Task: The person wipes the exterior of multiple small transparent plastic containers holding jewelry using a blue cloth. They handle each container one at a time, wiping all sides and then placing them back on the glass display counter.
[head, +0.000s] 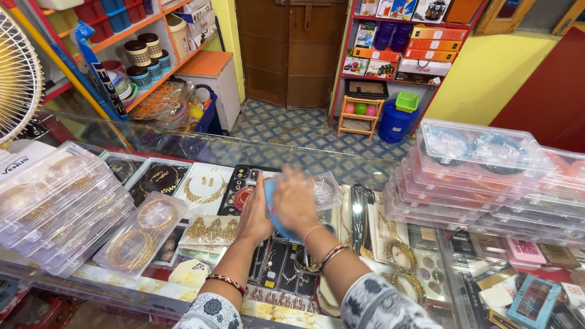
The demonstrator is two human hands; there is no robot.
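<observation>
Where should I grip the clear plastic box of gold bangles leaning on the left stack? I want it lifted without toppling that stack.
Take the clear plastic bangle box by its two long side edges at the low end on the glass counter, coming from above. It leans against the stack of clear boxes, so its lower end is free.

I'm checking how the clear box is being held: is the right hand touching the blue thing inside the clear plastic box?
Cannot tell. In the head view the right hand lies over the clear plastic box, hiding most of the blue thing; the blur hides any contact.

clear bangle boxes (481, 176) right, orange cartons (429, 44) shelved
</observation>
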